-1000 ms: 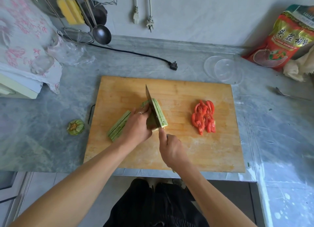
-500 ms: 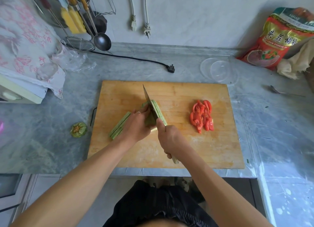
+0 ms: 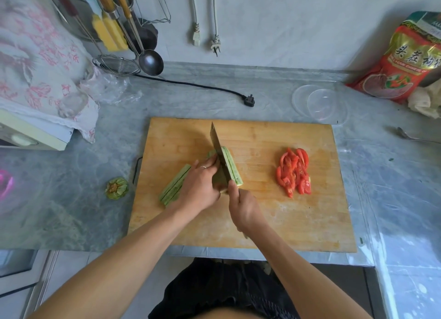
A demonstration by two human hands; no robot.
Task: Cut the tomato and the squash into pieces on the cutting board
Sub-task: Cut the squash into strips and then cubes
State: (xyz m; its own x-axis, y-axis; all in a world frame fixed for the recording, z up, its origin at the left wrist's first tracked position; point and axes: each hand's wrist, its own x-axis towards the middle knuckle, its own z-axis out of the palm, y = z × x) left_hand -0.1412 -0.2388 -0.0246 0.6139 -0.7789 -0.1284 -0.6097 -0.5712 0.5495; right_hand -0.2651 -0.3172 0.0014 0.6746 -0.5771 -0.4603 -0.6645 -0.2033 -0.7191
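Right hand point(image 3: 245, 209) wrapped around the handle of the knife point(image 3: 218, 154), forefinger laid forward along the blade's base; the handle itself is almost wholly hidden inside the fist. Blade stands edge-down, running away from the grip toward the far side of the cutting board point(image 3: 310, 221).

Head view, worked outward from that grip:
- Left hand point(image 3: 199, 187) just left of the blade, fingers curled down over a squash piece point(image 3: 211, 154), knuckles close against the blade's flat. Ring on one finger. How much squash sits under the palm cannot be told; only a green end shows past the fingertips.
- Cut squash strip point(image 3: 231, 167) lies just right of the blade, touching or nearly touching it, skin side green, long axis parallel to the blade.
- More squash strips point(image 3: 174, 188) lie left of the left hand, partly covered by the wrist, angled toward the board's near-left.
- Tomato slices point(image 3: 294, 172) in a loose heap well right of the grip, on the board, apart from the knife and squash.
- Squash stem end point(image 3: 117, 188) off the board, on the grey counter point(image 3: 59, 199), well left of the grip.
- Beyond the board from the grip: black plug point(image 3: 249, 100) and its cord. Far right: clear plastic lids point(image 3: 317, 103), red bag point(image 3: 403, 63), spoon point(image 3: 410, 136).
- Far left: ladle point(image 3: 150, 62) and wire skimmer point(image 3: 115, 64) hanging.
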